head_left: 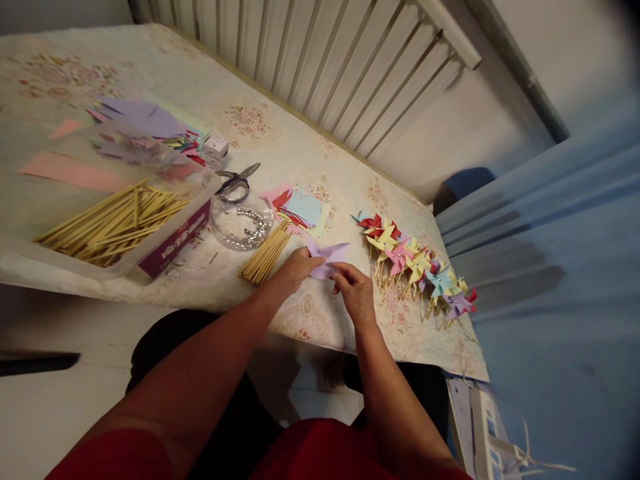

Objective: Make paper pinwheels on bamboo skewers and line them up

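In the head view, both hands work over the worktop (305,313), spread with a pale floral cloth, with a creased sheet of light purple paper (331,253) held at its centre. Taking that sheet as the clock's middle, the left hand (293,270) comes in from about eight o'clock, its grip clamped on the sheet's near-left edge. The right hand (357,293) comes from about five o'clock, thumb and forefinger together in a grip pinching the sheet's lower right side.

At nine o'clock, near the left hand, lies a bundle of slim yellow sticks (266,253). Towards eleven sits a stack of coloured paper squares (305,208), light blue uppermost. Between nine and ten stands a round clear plastic dish (225,240) of small shiny pieces; beyond it, at ten, are dark-handled metal scissors (237,183). Farther out towards nine, a clear rectangular plastic tub (175,240) with a maroon label holds more yellow sticks. At three o'clock, well apart, finished multicoloured paper pinwheels (417,263) lie in a row.
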The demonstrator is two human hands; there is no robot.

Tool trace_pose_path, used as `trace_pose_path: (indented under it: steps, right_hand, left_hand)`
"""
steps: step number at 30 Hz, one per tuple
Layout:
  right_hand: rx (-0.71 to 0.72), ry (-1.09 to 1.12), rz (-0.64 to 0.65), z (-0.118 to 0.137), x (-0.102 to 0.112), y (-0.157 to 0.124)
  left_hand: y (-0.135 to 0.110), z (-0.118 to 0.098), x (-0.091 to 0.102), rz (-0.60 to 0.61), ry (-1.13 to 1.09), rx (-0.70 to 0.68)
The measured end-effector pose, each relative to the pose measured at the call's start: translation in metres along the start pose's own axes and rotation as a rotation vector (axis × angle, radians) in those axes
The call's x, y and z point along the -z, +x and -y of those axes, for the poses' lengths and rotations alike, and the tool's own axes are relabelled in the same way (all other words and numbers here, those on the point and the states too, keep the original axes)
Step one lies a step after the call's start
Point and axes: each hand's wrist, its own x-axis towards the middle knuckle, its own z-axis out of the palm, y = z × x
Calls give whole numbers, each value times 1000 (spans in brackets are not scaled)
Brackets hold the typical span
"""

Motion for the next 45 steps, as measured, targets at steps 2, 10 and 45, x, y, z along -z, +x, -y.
trace_pose_path:
  steps: [2,10,45]
  right_hand:
    - [7,-10,13,1,0,1]
    - [-19,24,75,0,-3,6]
    - [-194,-118,-209,-12,-28,18]
  left_hand:
    - [0,0,0,5,4,-2]
    - [-4,-5,-3,32,18,-12]
    - [-10,-9,-6,-22,-21,68]
